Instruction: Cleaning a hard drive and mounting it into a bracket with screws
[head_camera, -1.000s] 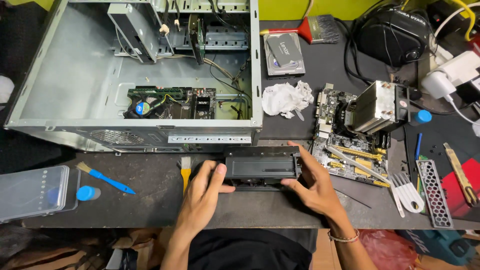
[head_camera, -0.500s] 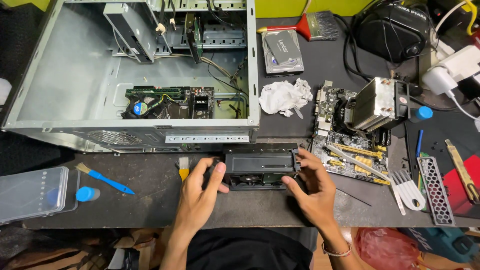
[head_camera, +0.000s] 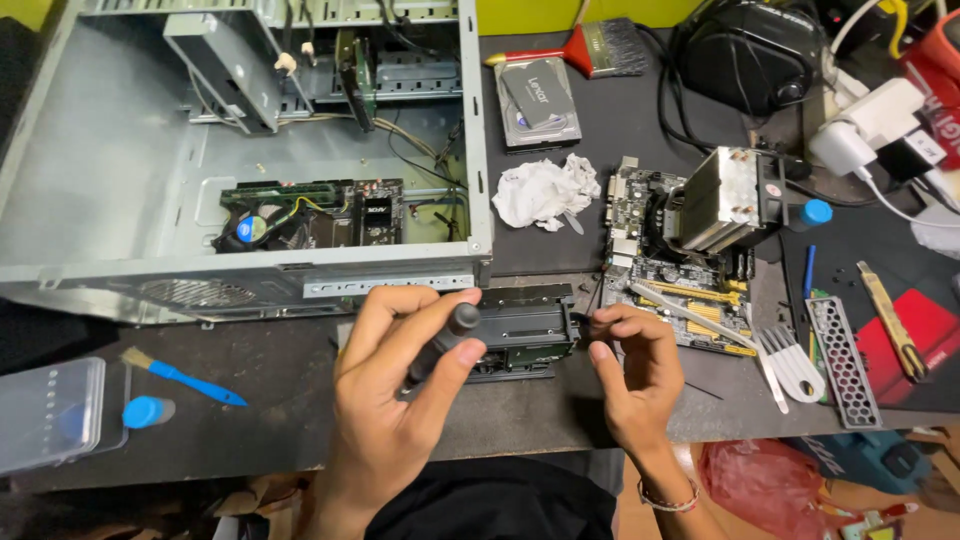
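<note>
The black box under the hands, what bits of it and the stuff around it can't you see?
Head view only:
- Black box: its left part is hidden behind the left hand and the dark tool it grips.
- Tool tip: covered by the fingers.
- Right hand: fingertips curl at the box's right end; anything pinched there is too small to tell.
- Computer case: cut off by the top and left edges.

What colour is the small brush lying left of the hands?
Blue handle, pale bristles: the small brush, clearest in the head view.

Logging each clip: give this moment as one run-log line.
left hand: grips black screwdriver handle | right hand: at black rectangular computer part | open grey metal computer case behind
</note>
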